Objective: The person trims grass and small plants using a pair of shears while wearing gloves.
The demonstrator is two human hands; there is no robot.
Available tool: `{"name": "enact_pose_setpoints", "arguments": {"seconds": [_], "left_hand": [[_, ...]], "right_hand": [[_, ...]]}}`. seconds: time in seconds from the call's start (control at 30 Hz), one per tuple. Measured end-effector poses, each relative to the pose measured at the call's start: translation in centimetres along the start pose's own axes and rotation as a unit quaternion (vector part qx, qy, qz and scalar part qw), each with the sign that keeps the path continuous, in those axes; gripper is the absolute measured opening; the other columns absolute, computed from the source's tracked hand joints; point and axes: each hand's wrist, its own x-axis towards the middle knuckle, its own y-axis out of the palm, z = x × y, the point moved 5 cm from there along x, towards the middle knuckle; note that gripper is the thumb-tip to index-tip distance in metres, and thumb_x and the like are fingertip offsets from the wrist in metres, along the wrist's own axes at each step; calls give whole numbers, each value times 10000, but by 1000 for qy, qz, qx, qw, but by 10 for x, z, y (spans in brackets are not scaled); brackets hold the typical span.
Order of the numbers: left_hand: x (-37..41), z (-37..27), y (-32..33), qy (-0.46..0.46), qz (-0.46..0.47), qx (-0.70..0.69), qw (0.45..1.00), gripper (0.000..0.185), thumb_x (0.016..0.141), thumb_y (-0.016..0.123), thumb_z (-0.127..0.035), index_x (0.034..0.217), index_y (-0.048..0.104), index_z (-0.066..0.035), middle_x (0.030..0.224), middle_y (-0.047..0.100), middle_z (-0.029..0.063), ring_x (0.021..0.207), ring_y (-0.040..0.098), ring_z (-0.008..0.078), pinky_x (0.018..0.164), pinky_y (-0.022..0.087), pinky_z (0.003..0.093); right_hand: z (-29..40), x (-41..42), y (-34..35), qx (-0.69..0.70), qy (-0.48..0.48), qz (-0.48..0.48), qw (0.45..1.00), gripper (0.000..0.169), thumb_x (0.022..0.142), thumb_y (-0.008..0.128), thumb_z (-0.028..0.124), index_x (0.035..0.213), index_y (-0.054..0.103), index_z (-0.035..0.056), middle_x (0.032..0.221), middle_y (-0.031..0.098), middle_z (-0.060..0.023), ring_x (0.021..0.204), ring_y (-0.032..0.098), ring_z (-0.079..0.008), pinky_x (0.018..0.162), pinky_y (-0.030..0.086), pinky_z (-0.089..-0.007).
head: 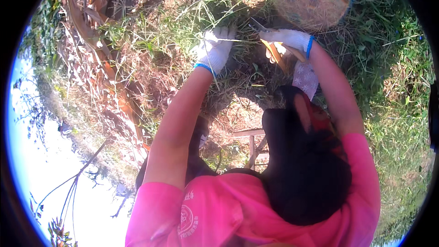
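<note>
My left hand point(214, 49), in a white knit glove with a blue cuff, is down in the green grass point(185, 34). Its fingertips are partly lost among the blades, so its grip is unclear. To its right, my right hand point(287, 40), gloved alike, is closed around the wooden handle point(295, 53) of a hand tool, possibly a sickle. The thin metal blade point(259, 25) points towards the upper left, over shaded grass between the hands. Just below the right hand are a yellowish piece of footwear point(274, 54) and a white patterned sock point(306, 78).
Dry stalks and leaves point(106, 61) lie along the left. Dense green weeds point(387, 58) stand at the right. A small wooden frame point(252, 144) shows between my dark-clothed legs. Bare thin branches point(77, 175) are at the lower left.
</note>
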Motion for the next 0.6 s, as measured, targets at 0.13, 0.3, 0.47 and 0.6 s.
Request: {"name": "enact_pose_setpoints", "arguments": {"seconds": [0.13,0.3,0.47,0.6], "left_hand": [[2,5,3,14,5,53,998,639,867,550,-106,1475,352,-107,1378,506,164,1217,525,332,978,450,446],[2,7,4,35,-26,16,999,594,871,550,-121,1447,402,-101,1338,533,141,1191,539,311,957,458,450],[-6,6,21,37,-94,70,992,601,855,581,-129,1432,417,-91,1283,564,141,1164,555,298,937,469,426],[-22,-5,15,27,-51,9,998,676,813,618,-75,1451,394,-96,1287,554,156,1184,537,328,961,460,442]], "right_hand": [[42,6,14,-4,2,-5,1000,620,905,571,619,1089,620,29,807,682,-91,664,668,-175,640,564,-304],[50,28,1,-137,11,-43,990,518,861,655,548,769,676,39,646,649,-80,554,640,-178,550,535,-304],[34,25,-3,-196,-46,-132,971,561,810,698,580,676,647,37,584,628,-70,508,611,-164,503,489,-302],[-2,-11,15,-84,-13,-69,994,531,848,693,535,741,652,17,665,669,-91,577,654,-179,521,516,-309]]}}
